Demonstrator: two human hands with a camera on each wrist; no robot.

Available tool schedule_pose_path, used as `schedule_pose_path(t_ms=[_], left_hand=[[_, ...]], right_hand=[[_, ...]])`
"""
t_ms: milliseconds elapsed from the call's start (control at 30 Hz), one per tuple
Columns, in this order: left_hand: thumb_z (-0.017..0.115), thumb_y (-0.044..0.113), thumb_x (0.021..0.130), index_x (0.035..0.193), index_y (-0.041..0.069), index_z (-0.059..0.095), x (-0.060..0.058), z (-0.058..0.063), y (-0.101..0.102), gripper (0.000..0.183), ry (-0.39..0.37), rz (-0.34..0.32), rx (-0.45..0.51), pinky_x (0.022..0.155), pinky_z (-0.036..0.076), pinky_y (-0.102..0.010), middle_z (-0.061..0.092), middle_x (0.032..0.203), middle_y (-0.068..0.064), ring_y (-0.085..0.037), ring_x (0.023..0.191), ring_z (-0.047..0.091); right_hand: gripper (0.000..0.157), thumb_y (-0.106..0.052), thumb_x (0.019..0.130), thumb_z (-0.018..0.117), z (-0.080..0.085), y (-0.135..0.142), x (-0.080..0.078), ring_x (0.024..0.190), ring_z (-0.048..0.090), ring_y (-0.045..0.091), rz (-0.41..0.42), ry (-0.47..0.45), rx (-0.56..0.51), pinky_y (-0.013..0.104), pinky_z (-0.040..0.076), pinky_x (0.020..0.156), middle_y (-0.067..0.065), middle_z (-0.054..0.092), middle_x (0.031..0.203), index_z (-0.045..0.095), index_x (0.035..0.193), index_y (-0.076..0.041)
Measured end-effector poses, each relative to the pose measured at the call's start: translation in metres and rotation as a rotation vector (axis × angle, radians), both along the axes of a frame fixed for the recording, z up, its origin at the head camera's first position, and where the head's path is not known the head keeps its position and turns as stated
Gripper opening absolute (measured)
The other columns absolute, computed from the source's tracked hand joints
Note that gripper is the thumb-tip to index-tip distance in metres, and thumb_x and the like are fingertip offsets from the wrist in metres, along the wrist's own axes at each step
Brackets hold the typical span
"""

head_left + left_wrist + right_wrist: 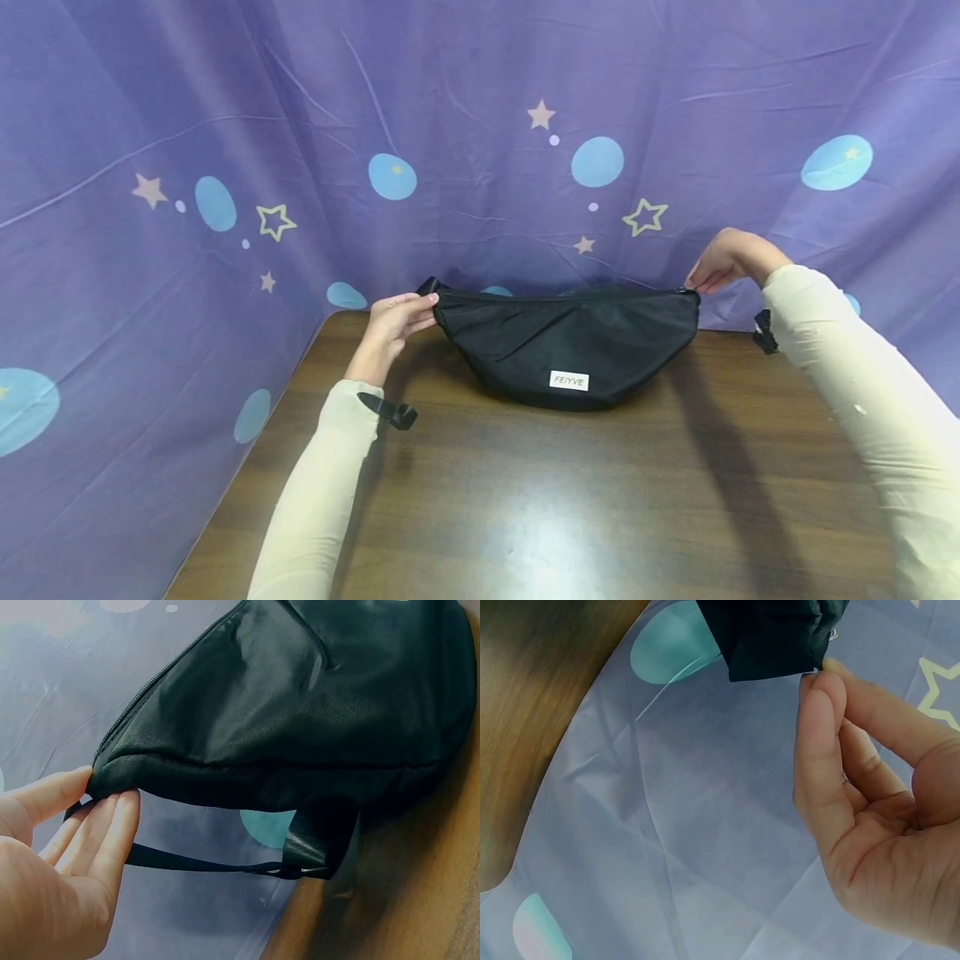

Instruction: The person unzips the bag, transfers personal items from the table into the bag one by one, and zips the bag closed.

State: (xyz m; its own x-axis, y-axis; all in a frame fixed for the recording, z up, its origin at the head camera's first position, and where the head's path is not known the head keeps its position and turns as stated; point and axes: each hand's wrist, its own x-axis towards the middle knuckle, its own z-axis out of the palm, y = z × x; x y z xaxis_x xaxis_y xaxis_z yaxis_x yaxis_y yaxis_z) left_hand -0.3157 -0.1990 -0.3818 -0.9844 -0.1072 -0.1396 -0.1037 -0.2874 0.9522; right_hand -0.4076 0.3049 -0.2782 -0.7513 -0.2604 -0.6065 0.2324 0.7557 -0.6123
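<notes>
A black waist bag (pixel 570 342) with a white label (pixel 569 381) stands upright at the back of the table, its zipper running along the top edge. My left hand (pixel 399 321) pinches its upper left corner between thumb and fingers. In the left wrist view, a black strap with a buckle (pixel 304 871) hangs by that end. At the opposite end my right hand (pixel 731 260) reaches down to the upper right corner. In the right wrist view, thumb and fingertips (pixel 821 705) pinch that corner, near a small metal piece (pixel 834 634).
The brown wooden table (pixel 465 500) lies under the bag and arms. Behind and to the left hangs a purple curtain (pixel 480 83) with stars and blue ovals, close behind the bag. Black straps (pixel 388 411) circle both wrists.
</notes>
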Motion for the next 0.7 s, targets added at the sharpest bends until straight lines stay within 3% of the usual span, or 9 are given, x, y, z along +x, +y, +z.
schedule_pose_path(t_ms=[300, 500, 700], left_hand=[[0.072, -0.005, 0.09, 0.07, 0.011, 0.069, 0.0, 0.003, 0.003, 0.026, 0.024, 0.024, 0.025, 0.066, 0.063, -0.026, 0.075, 0.069, 0.002, -0.009, 0.064, 0.074], [0.074, -0.005, 0.088, 0.073, 0.01, 0.071, -0.001, 0.004, 0.005, 0.021, 0.0, 0.085, 0.034, 0.066, 0.063, -0.027, 0.076, 0.069, 0.001, -0.01, 0.063, 0.074], [0.074, -0.005, 0.087, 0.072, 0.009, 0.069, -0.004, 0.009, 0.01, 0.021, 0.023, 0.134, 0.055, 0.063, 0.063, -0.026, 0.075, 0.069, 0.0, -0.01, 0.061, 0.073]], right_hand=[[0.026, 0.004, 0.097, 0.059, 0.002, 0.004, 0.001, 0.067, 0.066, 0.004, -0.015, -0.007, -0.025, 0.019, 0.061, 0.073, -0.005, 0.07, 0.069, 0.076, 0.08, -0.006], [0.021, 0.004, 0.096, 0.061, 0.005, 0.003, 0.004, 0.067, 0.067, 0.005, -0.042, 0.011, -0.036, 0.02, 0.061, 0.072, -0.004, 0.071, 0.069, 0.076, 0.083, -0.002], [0.025, 0.004, 0.095, 0.06, 0.012, 0.005, 0.007, 0.066, 0.066, 0.004, -0.07, 0.024, -0.03, 0.019, 0.06, 0.07, -0.004, 0.069, 0.067, 0.074, 0.077, -0.007]])
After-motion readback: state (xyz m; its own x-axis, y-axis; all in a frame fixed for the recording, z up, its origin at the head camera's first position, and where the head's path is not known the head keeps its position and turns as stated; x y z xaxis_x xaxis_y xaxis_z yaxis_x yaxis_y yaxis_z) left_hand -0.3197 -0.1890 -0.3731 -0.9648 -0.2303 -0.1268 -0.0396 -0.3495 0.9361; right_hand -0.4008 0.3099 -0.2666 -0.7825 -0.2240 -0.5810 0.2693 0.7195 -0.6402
